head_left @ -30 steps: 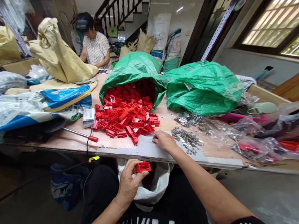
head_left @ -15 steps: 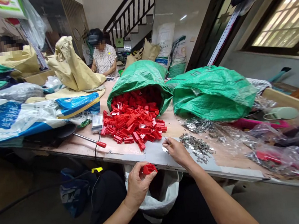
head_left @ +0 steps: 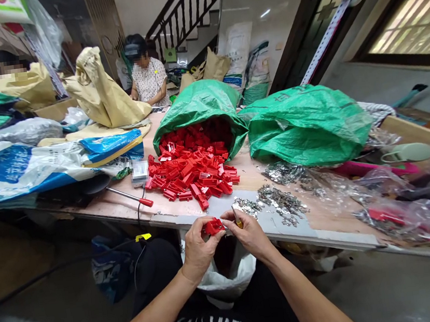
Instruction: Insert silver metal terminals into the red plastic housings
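Note:
My left hand (head_left: 199,249) is closed round a red plastic part (head_left: 214,226), held above the front edge of the table. Close against its right side is my right hand (head_left: 249,232), thumb and forefinger pinched at the part. A slim pointed tool with a yellow handle (head_left: 239,224) is tucked in the right hand's fingers, its tip pointing up. Whether a small metal piece sits between the fingertips is too small to tell. Just beyond the hands lie small silvery metal pieces (head_left: 283,202). A heap of similar red parts (head_left: 193,174) spills over the table behind.
A green sack (head_left: 199,100) lies open behind the red heap, another green sack (head_left: 309,128) to its right. Below my hands hangs a white bag (head_left: 230,284). A red-tipped rod (head_left: 133,196) juts out at left. Across the table (head_left: 162,212) sits a person (head_left: 150,80).
My right hand has come away from the metal pieces, moving left and toward me to the red part. The left hand has risen slightly with the part.

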Demonstrator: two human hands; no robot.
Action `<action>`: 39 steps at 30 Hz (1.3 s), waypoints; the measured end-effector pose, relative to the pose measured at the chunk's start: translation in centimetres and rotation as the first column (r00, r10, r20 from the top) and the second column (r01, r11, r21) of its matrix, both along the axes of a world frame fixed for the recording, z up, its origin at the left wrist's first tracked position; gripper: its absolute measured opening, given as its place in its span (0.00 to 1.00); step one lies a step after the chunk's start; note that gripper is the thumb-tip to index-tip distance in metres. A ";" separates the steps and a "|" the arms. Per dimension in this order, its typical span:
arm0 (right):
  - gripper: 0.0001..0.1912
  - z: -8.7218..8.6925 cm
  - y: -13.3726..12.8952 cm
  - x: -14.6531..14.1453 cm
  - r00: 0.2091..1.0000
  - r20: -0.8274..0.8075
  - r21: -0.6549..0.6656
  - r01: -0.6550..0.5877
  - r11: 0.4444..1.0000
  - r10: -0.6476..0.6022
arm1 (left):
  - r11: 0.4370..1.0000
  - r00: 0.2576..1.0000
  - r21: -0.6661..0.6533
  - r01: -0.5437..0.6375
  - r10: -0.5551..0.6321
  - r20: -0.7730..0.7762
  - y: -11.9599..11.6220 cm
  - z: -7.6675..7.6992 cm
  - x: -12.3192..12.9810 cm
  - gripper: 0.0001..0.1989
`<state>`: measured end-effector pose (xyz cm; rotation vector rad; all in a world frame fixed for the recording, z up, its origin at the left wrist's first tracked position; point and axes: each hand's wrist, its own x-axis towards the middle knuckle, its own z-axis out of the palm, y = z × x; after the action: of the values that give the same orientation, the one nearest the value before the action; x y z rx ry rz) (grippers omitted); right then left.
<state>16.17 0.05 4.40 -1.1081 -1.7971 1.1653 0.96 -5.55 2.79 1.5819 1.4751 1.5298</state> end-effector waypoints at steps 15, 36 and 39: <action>0.06 -0.4 -0.7 0.3 0.998 0.069 0.044 -0.005 0.999 0.002 | 0.985 0.980 0.150 0.085 -0.055 -0.189 -0.7 0.0 0.2 0.13; 0.14 -1.0 -0.6 1.9 0.989 0.136 -0.022 -0.061 0.998 0.063 | 0.978 0.984 -0.146 0.146 -0.128 0.125 0.4 -1.1 -0.2 0.14; 0.13 -0.8 -0.2 2.2 0.940 0.340 0.169 -0.046 0.985 -0.014 | 0.982 0.993 -0.149 0.113 -0.114 0.005 1.7 -1.7 -0.6 0.16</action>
<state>18.36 -0.10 3.56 -1.2486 -2.1288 0.8404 0.37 -3.89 1.14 1.5534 1.4394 1.3222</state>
